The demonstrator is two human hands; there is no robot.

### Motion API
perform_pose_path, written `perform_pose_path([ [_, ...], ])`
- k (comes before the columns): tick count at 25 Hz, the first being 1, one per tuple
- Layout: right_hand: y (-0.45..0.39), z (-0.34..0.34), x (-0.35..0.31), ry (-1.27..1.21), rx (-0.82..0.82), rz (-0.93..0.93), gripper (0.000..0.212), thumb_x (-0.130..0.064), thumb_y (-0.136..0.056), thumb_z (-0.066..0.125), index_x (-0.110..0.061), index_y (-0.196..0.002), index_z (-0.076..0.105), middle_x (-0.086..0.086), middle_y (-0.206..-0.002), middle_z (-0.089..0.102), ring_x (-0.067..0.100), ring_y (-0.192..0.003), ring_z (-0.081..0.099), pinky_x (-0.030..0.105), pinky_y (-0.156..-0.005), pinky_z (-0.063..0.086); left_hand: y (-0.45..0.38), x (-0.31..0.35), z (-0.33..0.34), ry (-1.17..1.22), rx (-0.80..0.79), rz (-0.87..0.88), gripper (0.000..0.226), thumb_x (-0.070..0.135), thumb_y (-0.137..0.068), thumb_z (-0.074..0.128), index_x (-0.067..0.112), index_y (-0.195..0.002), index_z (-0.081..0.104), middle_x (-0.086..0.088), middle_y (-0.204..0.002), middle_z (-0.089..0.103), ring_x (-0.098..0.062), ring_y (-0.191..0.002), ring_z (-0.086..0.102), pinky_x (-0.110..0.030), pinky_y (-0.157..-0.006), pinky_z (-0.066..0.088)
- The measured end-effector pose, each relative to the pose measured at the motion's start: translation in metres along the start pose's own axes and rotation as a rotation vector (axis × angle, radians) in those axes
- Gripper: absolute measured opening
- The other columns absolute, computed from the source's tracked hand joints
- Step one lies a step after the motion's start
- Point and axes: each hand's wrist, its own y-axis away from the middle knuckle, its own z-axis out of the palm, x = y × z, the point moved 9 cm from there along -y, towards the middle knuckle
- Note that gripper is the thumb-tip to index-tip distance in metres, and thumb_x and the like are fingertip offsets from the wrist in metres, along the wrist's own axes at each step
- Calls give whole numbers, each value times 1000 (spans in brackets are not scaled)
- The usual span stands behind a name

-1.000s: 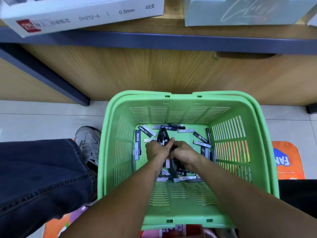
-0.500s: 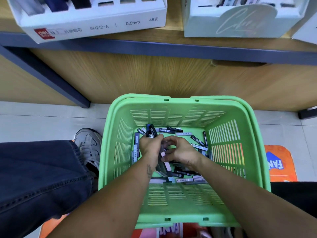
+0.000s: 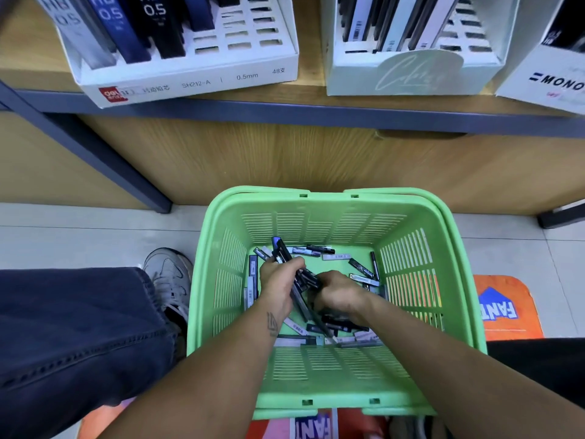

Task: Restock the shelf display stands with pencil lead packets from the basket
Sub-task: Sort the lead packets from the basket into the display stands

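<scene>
1. Bright green basket (image 3: 456,280), slotted walls all round.
2. Packets (image 3: 335,256) inside: black, grey, some blue.
3. White display stand (image 3: 202,80) with a red logo.
4. Orange mat (image 3: 506,308), blue lettering patch.
5. Dark blue jeans (image 3: 72,327), grey shoe (image 3: 169,277).

The basket (image 3: 421,213) is open at the top, so hands pass in freely from above; its 4 slotted walls close every side. Loose packets (image 3: 338,256) litter its floor. Above, the shelf edge (image 3: 316,112) juts forward. On the shelf, the left display stand (image 3: 202,80) has bare slots at its right; its left side is filled.
</scene>
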Motion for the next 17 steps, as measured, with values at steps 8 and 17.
perform_pose_path([
  [8,-1,12,-12,-359,-53,48,32,25,-79,38,4,-96,56,15,-74,61,27,-74,65,43,-82,61,0,-4,1,32,-22,-1,81,-13,-73,69,21,-140,39,-19,-110,66,-37,-101,67,-56,-91,55],
  [17,-7,36,18,-689,-219,234,34,29,-81,48,16,-111,54,39,-119,58,51,-105,67,44,-87,61,-8,-13,-4,-43,-26,26,98,-4,-63,81,18,-147,35,-15,-131,60,-32,-123,55,-58,-109,40],
])
